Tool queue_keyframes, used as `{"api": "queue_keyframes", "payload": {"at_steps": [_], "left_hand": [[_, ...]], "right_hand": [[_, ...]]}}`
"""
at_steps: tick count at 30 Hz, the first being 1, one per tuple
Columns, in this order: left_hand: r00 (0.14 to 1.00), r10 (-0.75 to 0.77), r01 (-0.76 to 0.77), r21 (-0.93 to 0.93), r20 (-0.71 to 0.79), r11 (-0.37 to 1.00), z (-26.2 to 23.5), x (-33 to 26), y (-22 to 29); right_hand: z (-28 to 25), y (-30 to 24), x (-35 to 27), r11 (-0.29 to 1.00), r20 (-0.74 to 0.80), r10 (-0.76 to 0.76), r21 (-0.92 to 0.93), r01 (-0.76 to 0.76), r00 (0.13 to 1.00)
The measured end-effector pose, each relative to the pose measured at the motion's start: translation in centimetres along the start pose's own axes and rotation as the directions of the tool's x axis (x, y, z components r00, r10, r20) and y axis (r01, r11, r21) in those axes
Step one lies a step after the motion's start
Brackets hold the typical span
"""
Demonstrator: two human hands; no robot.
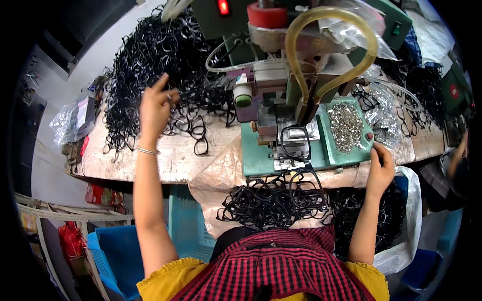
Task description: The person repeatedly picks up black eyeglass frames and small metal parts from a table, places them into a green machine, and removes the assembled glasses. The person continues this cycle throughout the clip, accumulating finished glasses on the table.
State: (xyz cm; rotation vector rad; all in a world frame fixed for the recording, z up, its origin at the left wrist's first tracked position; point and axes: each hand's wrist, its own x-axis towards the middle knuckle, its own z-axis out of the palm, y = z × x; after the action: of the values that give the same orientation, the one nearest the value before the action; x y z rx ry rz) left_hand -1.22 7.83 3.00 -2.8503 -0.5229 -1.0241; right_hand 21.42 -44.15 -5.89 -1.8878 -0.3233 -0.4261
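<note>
My left hand (158, 108) is raised beside a big heap of black eyeglass frames (170, 50), its fingers spread and somewhat blurred, with nothing visible in them. My right hand (381, 168) is at the right edge of the green machine base, fingertips just below a dark red button (370, 136), fingers apart. Whether they touch the base I cannot tell. Between my hands, one black eyeglass frame (310, 165) sits at the metal fixture (293, 163) under the machine head (304, 108), partly hanging over the front edge. A green tray (326, 145) holds many small shiny metal parts (345, 125).
More black frames lie on brown paper (208, 200) near my lap and in a white bag (414, 220) at right. A curved yellowish hose (371, 30) arches over the machine. Blue crates (113, 256) stand below left. Another person's arm (457, 158) shows far right.
</note>
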Motion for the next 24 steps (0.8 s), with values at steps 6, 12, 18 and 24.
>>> {"api": "queue_keyframes", "payload": {"at_steps": [6, 12, 18, 24], "left_hand": [[0.939, -0.297, 0.181, -0.488, -0.173, 0.854, -0.6, 1.9, 0.3], [0.602, -0.723, 0.519, -0.854, 0.338, 0.033, 2.3, 2.0, 6.2], [0.714, -0.482, 0.396, -0.860, 0.509, -0.322, 1.8, -6.7, 12.0], [0.886, -0.306, 0.189, -0.875, 0.348, -0.446, -7.6, -2.2, 20.5]], "right_hand": [[0.9, -6.2, -1.1, 0.992, 0.190, -0.105, 0.086, 0.090, 0.976], [9.4, -13.8, 2.4, 0.854, 0.405, -0.195, 0.518, -0.048, 0.893], [10.9, -14.7, 0.2, 0.782, 0.388, -0.047, 0.587, -0.207, 0.920], [10.1, -15.9, 0.0, 0.747, 0.449, -0.032, 0.604, -0.278, 0.893]]}}
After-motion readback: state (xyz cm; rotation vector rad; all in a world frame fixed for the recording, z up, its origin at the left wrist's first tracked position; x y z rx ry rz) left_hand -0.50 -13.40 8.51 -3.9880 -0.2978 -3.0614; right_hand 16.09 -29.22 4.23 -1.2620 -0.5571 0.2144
